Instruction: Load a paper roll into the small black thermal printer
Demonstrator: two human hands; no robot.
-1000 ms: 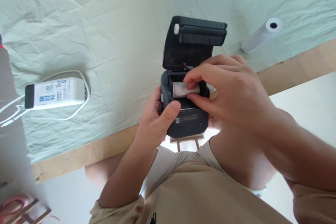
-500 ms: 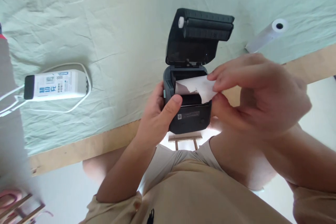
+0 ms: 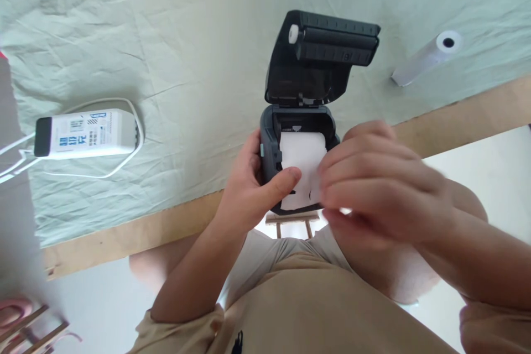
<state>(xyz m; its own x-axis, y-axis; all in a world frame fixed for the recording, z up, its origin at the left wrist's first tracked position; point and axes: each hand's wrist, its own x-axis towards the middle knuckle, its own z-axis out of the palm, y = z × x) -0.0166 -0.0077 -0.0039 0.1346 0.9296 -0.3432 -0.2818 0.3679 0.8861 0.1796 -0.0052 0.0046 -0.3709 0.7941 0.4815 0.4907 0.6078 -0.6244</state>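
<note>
My left hand (image 3: 259, 191) grips a small black portable printer (image 3: 269, 133) by its left side, and its thumb presses on white paper. The printer's lid (image 3: 307, 74) stands open, with a dark roller and a white gear along its upper edge. A white paper roll (image 3: 302, 155) sits in the compartment, its torn end drawn down over the front of the printer. At the paper's right edge is my right hand (image 3: 373, 177), fingers bent and closed on it; the fingertips are somewhat blurred and partly hidden.
A second white paper roll (image 3: 427, 58) lies on the green cloth (image 3: 199, 38) to the right. On the left lies a white power adapter (image 3: 93, 134) with white cables. The table's wooden edge (image 3: 166, 221) runs just in front of my legs.
The paper's torn end has come out of the compartment and down over the printer's front. My right hand has moved slightly down and left with it; my left thumb now lies on the paper.
</note>
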